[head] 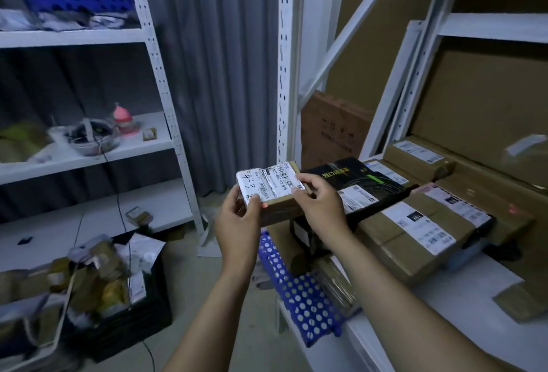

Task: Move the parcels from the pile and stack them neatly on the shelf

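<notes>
Nearest, at seven o'clock: black crate (pixel 139 306) on the floor, heaped with the pile (pixel 95 271) of brown and white parcels, the heap running on past the crate's left rim; at five o'clock, blue perforated crate (pixel 299 294) tucked against the front edge of the white shelf (pixel 462 321) on the right; at six o'clock, between the two crates, a strip of floor (pixel 204 291) showing, the crates well apart across it.

At centre, in the air above that strip: small brown parcel (pixel 281 211), roughly level, white label (pixel 272 185) on top; left grip (pixel 237 217) wrapped round its left end, thumb on the label; right grip (pixel 318 202) pinching its right end, fingertips at the label's edge; parcel's far right corner overlapping the black parcel (pixel 358 182) in the view, contact there impossible to tell.

At three o'clock, on the shelf: black parcel lying slanted, its right end over a long brown box (pixel 415 232) with white labels; more flat brown boxes just behind; at four o'clock, a small brown packet (pixel 522 303) lying alone near the shelf's front edge, well apart from the boxes.

Farther, from nine to eleven o'clock: white slotted rack (pixel 166 81), oddments on its boards; at twelve, grey curtain (pixel 225 60); at two, tall cardboard sheets (pixel 486 105) standing against the shelf's back.
</notes>
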